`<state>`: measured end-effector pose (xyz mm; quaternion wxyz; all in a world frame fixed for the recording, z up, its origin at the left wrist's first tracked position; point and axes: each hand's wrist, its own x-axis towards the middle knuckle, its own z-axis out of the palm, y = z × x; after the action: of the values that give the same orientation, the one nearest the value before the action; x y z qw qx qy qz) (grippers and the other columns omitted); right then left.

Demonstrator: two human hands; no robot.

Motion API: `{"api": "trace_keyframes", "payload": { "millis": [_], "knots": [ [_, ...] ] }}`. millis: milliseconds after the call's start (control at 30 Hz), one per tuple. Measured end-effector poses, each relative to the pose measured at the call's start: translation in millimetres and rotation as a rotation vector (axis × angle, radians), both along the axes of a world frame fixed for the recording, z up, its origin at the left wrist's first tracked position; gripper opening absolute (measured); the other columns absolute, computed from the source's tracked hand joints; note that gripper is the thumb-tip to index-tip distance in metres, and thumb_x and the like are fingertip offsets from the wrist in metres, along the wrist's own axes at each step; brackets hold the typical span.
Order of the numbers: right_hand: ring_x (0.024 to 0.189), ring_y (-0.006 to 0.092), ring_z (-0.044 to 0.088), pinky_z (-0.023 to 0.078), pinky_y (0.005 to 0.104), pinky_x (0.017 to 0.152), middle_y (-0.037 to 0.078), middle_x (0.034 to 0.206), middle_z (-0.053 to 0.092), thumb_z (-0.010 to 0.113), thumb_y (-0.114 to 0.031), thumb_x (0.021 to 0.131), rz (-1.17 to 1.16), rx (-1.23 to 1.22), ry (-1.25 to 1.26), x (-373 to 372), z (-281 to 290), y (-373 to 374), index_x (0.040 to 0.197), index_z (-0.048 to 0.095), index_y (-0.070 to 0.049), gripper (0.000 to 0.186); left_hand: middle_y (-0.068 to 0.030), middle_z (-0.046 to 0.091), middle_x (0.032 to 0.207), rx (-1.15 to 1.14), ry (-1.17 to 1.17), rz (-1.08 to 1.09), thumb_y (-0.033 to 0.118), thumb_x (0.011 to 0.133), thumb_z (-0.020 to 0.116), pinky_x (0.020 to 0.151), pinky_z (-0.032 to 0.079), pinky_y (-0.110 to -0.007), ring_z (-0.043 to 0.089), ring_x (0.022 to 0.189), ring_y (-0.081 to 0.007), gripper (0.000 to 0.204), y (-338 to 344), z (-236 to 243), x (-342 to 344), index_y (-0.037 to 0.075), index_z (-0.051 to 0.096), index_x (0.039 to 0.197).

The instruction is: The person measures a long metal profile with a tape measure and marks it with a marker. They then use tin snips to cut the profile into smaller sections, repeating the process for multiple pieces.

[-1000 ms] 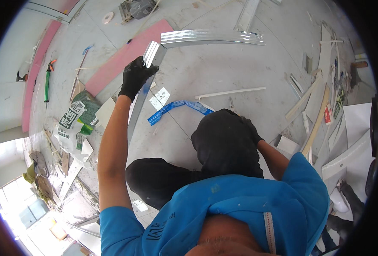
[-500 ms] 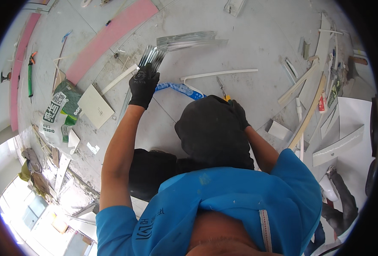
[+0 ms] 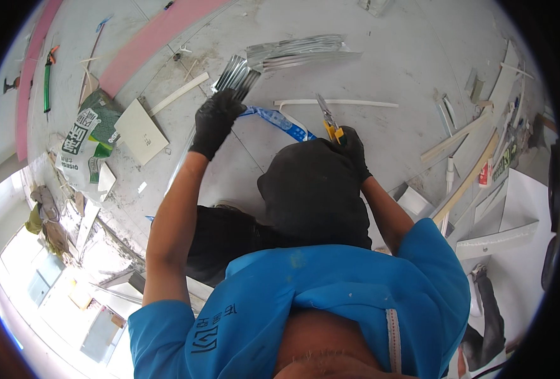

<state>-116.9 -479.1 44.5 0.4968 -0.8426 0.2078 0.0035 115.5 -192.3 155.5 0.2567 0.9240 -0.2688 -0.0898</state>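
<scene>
My left hand [image 3: 218,121], in a black glove, is closed round one end of a bundle of shiny metal strips [image 3: 237,74]. Just beyond the bundle, more silvery strips [image 3: 299,50] lie on the floor. In my right hand [image 3: 354,150], also gloved, are yellow-handled snips [image 3: 330,123], their metal blades pointing up and away from me. Between the hands a blue printed plastic strip [image 3: 280,122] lies on the floor, partly hidden behind my knee [image 3: 314,189]. A long thin white strip [image 3: 340,102] lies past the snips.
White and green bags [image 3: 87,142] and a pale square board [image 3: 142,131] lie at the left. A pink strip [image 3: 160,44] and a green tool [image 3: 47,85] are farther off. White trim offcuts [image 3: 457,139] clutter the right, near another person's leg [image 3: 491,303].
My right hand has raised the snips from beside my knee, bringing their blades and handles into fuller view. My left hand still grips the metal strips, now tilted more to the right.
</scene>
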Motion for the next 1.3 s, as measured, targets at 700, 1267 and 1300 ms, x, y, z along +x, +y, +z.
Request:
{"api": "trace_keyframes", "payload": {
  "millis": [700, 1267, 1300],
  "knots": [
    [0.110, 0.0311, 0.061, 0.047, 0.0397, 0.096, 0.015, 0.115, 0.064, 0.063, -0.016, 0.090, 0.274, 0.421, 0.028, 12.8, -0.7, -1.0, 0.120, 0.059, -0.002, 0.033, 0.0031, 0.059, 0.075, -0.259, 0.487, 0.307, 0.023, 0.095, 0.065, 0.062, 0.043, -0.024, 0.052, 0.069, -0.0053, 0.018, 40.2, 2.0, 53.5, 0.007, 0.070, 0.096],
    [0.105, 0.0216, 0.059, 0.047, 0.0336, 0.092, 0.012, 0.119, 0.062, 0.062, -0.015, 0.090, 0.274, 0.053, -0.166, 52.5, 60.6, 6.6, 0.128, 0.055, -0.005, 0.041, 0.0046, 0.061, 0.079, -0.643, 0.947, 0.329, 0.019, 0.097, 0.059, 0.057, 0.040, -0.023, 0.052, 0.065, -0.0065, 0.021, 77.9, 28.0, 118.3, 0.003, 0.070, 0.105],
    [0.113, 0.0282, 0.056, 0.045, 0.0364, 0.097, 0.015, 0.126, 0.058, 0.065, -0.023, 0.089, 0.283, -0.071, -0.246, 54.5, 56.6, 7.2, 0.127, 0.057, -0.005, 0.043, 0.0037, 0.061, 0.075, -0.609, 0.902, 0.331, 0.019, 0.097, 0.058, 0.057, 0.042, -0.026, 0.053, 0.064, -0.0084, 0.019, 75.8, 26.7, 117.4, 0.003, 0.069, 0.100]
  ]
}}
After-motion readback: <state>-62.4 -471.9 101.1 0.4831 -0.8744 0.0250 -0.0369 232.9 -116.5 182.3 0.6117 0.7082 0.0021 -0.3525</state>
